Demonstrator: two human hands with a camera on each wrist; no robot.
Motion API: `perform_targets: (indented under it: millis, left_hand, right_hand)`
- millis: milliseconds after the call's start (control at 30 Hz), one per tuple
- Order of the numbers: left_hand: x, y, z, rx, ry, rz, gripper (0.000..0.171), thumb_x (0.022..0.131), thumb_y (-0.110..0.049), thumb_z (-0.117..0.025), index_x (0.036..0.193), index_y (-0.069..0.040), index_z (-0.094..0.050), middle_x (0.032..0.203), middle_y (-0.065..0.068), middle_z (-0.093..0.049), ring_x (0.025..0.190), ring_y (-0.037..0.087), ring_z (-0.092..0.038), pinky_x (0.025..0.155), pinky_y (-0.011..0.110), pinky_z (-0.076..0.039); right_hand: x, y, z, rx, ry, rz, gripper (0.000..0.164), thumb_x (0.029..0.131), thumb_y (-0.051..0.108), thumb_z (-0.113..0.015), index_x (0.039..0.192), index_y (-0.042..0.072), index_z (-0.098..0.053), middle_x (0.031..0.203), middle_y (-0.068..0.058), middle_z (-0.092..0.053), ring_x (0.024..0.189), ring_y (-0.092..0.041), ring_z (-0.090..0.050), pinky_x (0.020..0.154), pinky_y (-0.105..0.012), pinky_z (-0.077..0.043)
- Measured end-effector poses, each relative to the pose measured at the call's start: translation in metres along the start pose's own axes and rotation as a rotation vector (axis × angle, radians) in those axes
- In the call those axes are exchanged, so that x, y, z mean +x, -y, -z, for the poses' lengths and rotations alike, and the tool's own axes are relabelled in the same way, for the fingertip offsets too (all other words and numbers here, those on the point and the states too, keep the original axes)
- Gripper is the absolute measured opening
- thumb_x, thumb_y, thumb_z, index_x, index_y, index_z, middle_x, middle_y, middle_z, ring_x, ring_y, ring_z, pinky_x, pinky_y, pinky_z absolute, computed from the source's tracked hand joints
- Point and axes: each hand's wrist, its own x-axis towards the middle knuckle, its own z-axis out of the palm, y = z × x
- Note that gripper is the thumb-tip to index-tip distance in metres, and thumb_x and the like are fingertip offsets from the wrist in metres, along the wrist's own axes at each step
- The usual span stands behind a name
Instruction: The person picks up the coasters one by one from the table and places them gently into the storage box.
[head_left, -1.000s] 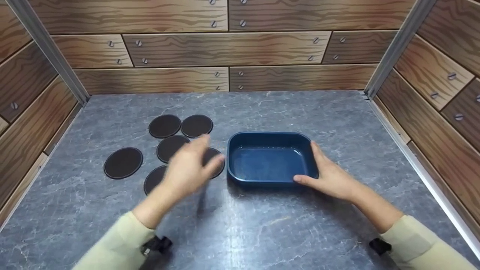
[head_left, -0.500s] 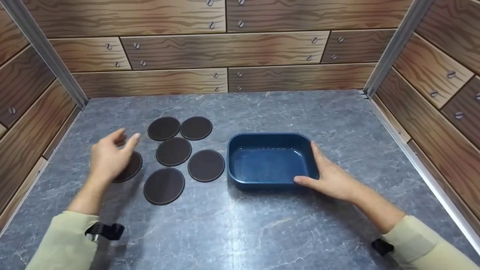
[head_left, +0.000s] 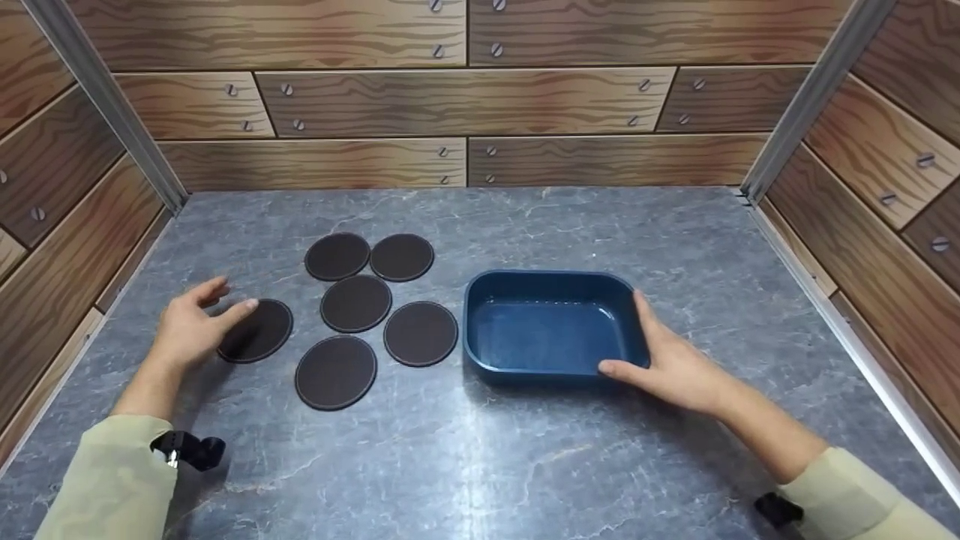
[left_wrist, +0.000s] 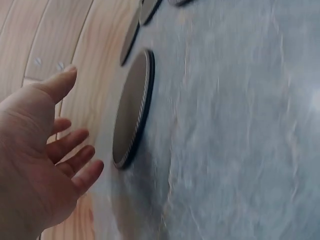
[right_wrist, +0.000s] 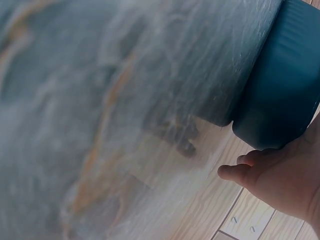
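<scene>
My left hand point(head_left: 191, 322), fingers loosely spread, hovers at the left edge of the leftmost dark brown round coaster point(head_left: 262, 330), its thumb overlapping that coaster in the head view. In the left wrist view nothing lies between the thumb and fingers, and the coaster point(left_wrist: 132, 110) with its stitched edge is flat on the table just beyond the fingertips. My right hand point(head_left: 682, 367) holds the front right corner of a blue rectangular container point(head_left: 555, 371), thumb on the front rim and fingers along the right wall. The container's inside shows bare. The right wrist view shows its outer wall point(right_wrist: 280, 80) against the fingers.
Several more matching coasters lie flat between the left one and the container: a back pair point(head_left: 337, 256), a middle one point(head_left: 356, 304), a front one point(head_left: 336, 373) and one point(head_left: 421, 334) close beside the container. Wood-patterned walls point(head_left: 465, 105) enclose the grey marbled table point(head_left: 525, 465).
My left hand has swung left from over the coasters near the container to the leftmost coaster, then slightly further left and lower. My right hand and the container have stayed in place.
</scene>
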Motion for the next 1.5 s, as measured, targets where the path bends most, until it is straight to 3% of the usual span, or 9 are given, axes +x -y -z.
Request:
perform_targets:
  millis: [267,433,567,933,1333,1500]
  left_hand:
    - [0.009,0.018,0.001,0.012,0.186,0.034,0.103,0.096,-0.050,-0.078,0.164,0.007,-0.025,0.161,0.035,-0.036,0.151,0.055,-0.028,0.121,0.065,-0.025]
    - [0.008,0.025,0.001,0.078,0.248,0.027,0.111,0.091,-0.050,-0.083,0.164,0.007,-0.023,0.164,0.040,-0.023,0.151,0.060,-0.019,0.119,0.071,-0.021]
    - [0.007,0.028,0.001,0.133,0.260,0.004,0.109,0.090,-0.050,-0.084,0.162,0.010,-0.028,0.162,0.040,-0.020,0.149,0.063,-0.015,0.116,0.075,-0.021]
    - [0.008,0.024,0.000,0.166,0.234,-0.054,0.090,0.091,-0.044,-0.085,0.151,0.010,-0.046,0.155,0.039,-0.031,0.143,0.063,-0.023,0.113,0.076,-0.025]
    - [0.008,0.022,0.001,0.182,0.232,-0.059,0.088,0.089,-0.041,-0.087,0.145,0.013,-0.046,0.151,0.042,-0.033,0.139,0.065,-0.025,0.112,0.077,-0.024]
    - [0.005,0.018,-0.001,0.175,0.206,-0.044,0.094,0.090,-0.042,-0.086,0.149,0.015,-0.039,0.146,0.044,-0.040,0.135,0.061,-0.035,0.111,0.072,-0.030]
  right_hand:
    - [-0.003,-0.001,0.001,-0.002,-0.005,-0.009,0.125,0.095,0.068,-0.068,0.169,0.009,0.015,0.172,-0.032,-0.006,0.152,-0.056,-0.022,0.121,-0.069,-0.021]
    - [-0.002,-0.001,0.000,-0.003,-0.003,-0.002,0.126,0.094,0.069,-0.068,0.169,0.009,0.015,0.172,-0.032,-0.007,0.152,-0.056,-0.023,0.121,-0.069,-0.022]
    - [-0.002,0.001,0.000,-0.004,-0.001,0.004,0.125,0.095,0.068,-0.068,0.169,0.008,0.013,0.171,-0.033,-0.010,0.151,-0.056,-0.025,0.120,-0.069,-0.024]
    - [-0.002,0.002,0.000,0.004,0.005,-0.005,0.125,0.095,0.066,-0.070,0.169,0.006,0.012,0.169,-0.035,-0.012,0.151,-0.056,-0.025,0.120,-0.069,-0.024]
    - [-0.002,0.002,-0.002,0.000,-0.011,0.011,0.125,0.094,0.065,-0.070,0.169,0.006,0.011,0.169,-0.036,-0.013,0.150,-0.057,-0.027,0.120,-0.069,-0.025]
    - [-0.002,0.003,-0.001,0.007,-0.005,-0.003,0.126,0.094,0.066,-0.071,0.169,0.007,0.012,0.169,-0.035,-0.013,0.151,-0.056,-0.027,0.120,-0.069,-0.024]
